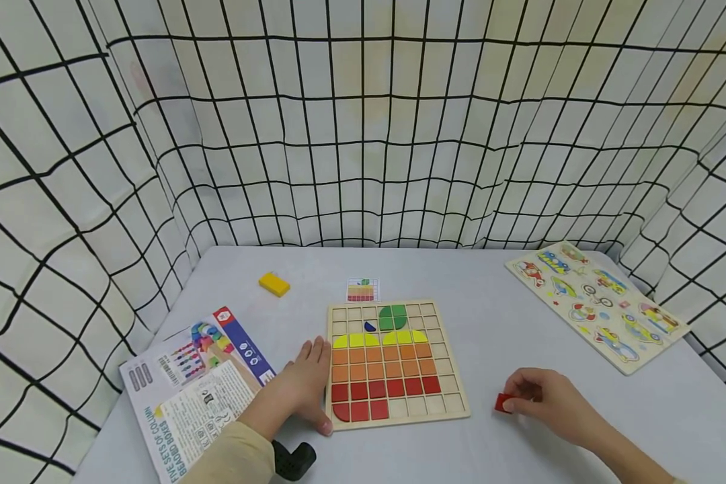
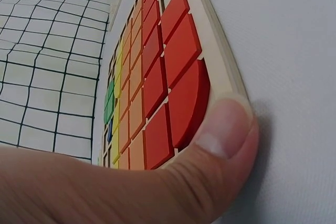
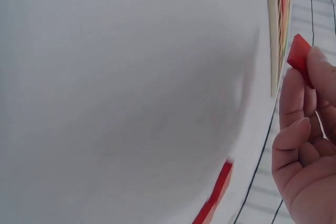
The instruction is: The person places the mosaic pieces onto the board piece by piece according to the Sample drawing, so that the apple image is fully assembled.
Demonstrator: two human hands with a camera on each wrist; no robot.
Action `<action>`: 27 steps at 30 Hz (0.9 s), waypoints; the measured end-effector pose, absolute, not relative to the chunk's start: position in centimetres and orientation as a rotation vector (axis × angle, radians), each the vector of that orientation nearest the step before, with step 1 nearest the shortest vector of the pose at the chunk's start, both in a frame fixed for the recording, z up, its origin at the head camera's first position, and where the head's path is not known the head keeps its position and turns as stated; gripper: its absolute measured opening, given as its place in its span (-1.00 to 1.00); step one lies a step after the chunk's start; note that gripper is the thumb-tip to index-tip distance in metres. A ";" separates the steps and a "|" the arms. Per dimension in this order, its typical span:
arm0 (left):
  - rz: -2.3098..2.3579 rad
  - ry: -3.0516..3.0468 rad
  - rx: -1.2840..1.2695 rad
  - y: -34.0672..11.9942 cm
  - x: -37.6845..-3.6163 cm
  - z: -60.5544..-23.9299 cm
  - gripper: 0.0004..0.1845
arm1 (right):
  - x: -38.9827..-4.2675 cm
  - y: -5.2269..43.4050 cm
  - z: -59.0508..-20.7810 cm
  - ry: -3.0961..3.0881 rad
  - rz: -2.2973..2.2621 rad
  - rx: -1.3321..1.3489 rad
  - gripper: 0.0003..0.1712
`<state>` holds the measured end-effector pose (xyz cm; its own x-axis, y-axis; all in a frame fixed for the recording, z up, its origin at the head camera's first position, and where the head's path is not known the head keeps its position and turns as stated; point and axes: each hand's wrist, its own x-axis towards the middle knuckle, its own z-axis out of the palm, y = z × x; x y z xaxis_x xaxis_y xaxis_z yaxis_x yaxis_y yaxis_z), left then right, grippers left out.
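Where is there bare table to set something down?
Free: between the puzzle board and vehicle puzzle, beyond the right hand pinching the red tile; also around the yellow block. Crowded: between booklet and board, where the left hand rests.

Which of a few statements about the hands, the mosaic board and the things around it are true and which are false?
1. The right hand pinches a red tile. True.
2. The left hand lies flat on the vehicle puzzle. False: it rests at the left edge of the mosaic board, thumb at the near left corner.
3. The bottom row of the mosaic board is fully filled. False: red pieces sit only at its left end, and the cells to their right are empty.
4. A yellow block lies on the table beyond the booklet. True.
5. The small pattern card lies just beyond the board's far edge. True.
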<state>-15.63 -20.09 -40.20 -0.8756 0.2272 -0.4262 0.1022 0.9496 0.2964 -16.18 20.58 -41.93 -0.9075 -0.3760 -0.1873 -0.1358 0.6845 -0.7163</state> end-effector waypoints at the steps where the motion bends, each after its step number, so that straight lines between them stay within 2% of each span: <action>1: 0.366 2.635 0.238 -20.1 -15.6 -40.2 0.39 | -16.4 19.8 -41.9 2.552 -1.089 -0.419 -0.80; 17: 0.393 2.637 0.220 -20.2 -15.4 -39.9 0.39 | -18.1 7.7 -42.3 2.412 -1.094 -0.737 -0.96; 27: 0.396 2.634 0.222 -20.1 -15.4 -39.9 0.37 | -17.6 5.5 -42.5 2.491 -0.919 -0.855 -0.91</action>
<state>-15.38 -20.06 -39.87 -0.8791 0.2220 -0.4219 0.0880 0.9453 0.3140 -17.63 5.53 -42.49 -0.7564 -0.6443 -0.1131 -0.4166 0.6077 -0.6761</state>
